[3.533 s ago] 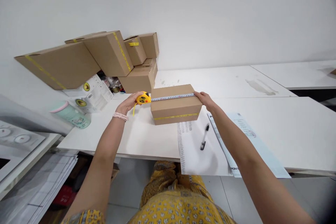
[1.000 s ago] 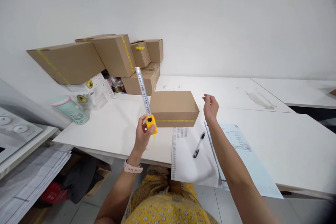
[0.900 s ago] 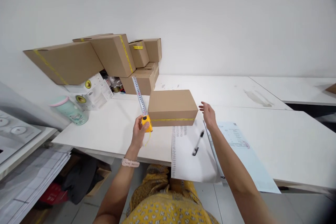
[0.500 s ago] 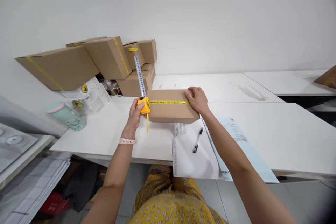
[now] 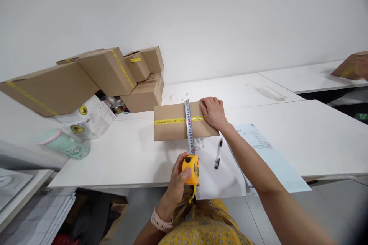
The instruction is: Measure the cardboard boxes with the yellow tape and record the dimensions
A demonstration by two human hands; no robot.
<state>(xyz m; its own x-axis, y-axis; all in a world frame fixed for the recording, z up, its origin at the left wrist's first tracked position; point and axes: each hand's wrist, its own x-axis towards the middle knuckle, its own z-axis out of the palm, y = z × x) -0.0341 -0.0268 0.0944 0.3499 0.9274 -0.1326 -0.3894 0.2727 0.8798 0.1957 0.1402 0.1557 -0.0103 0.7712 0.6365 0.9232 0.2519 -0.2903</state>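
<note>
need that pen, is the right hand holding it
No, the right hand rests on the carton, while the pen lies on the white paper.

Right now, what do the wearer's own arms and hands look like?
Left hand: ungloved, pale pink band at the wrist; any watch face is out of sight. Right hand: ungloved, no band. No sleeves show on the forearms. Yellow patterned clothing below.

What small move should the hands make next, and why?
Probably the left hand should pull the tape measure slightly toward the body, so the blade hooks the far edge of the box: the blade crosses its upper face, the end seemingly just past that edge, with the right hand on the box.
</note>
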